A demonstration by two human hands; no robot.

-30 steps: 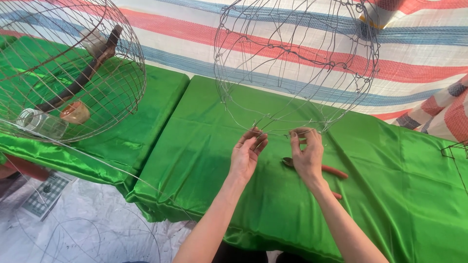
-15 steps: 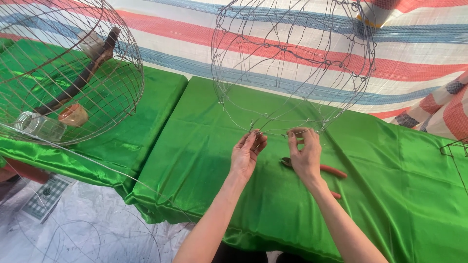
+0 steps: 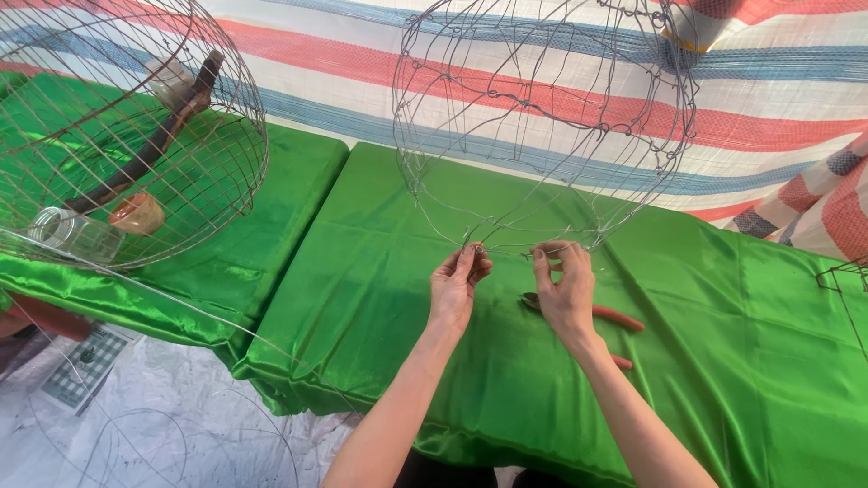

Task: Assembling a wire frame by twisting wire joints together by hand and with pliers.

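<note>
Unfinished round wire cage frame [image 3: 542, 117], standing on the green satin cloth [image 3: 380, 298] over the table, rising up toward the top of the view. Thin grey wire, bare metal, bent into long curved ribs and crossed by a few hoops, with small twisted knots at the crossings. Wide open gaps between the ribs, striped tarpaulin [image 3: 768, 117] in red, blue and white showing straight through. Bottom ribs gathered low near the cloth, right in front of both hands.

Left hand [image 3: 457, 289] raised to the lower edge of the frame, fingers drawn narrow, thumb and forefinger pinched on a wire joint there. Right hand [image 3: 565, 289] just beside it, fingers likewise narrow, pinched on a short stretch of wire running level between the two hands. Hands near each other, not touching.

Pliers [image 3: 610, 318] with red handles flat on the cloth, partly hidden behind the right hand and wrist.

At left, on a second cloth-covered table, a finished round wire cage [image 3: 217, 172], far denser in its bars. Inside it a dark wooden perch [image 3: 149, 154] set aslant, a small brown cup [image 3: 137, 214] and a clear glass jar [image 3: 77, 235] lying against the bars. Loose wire hoops [image 3: 163, 443] on the pale floor sheet below.
</note>
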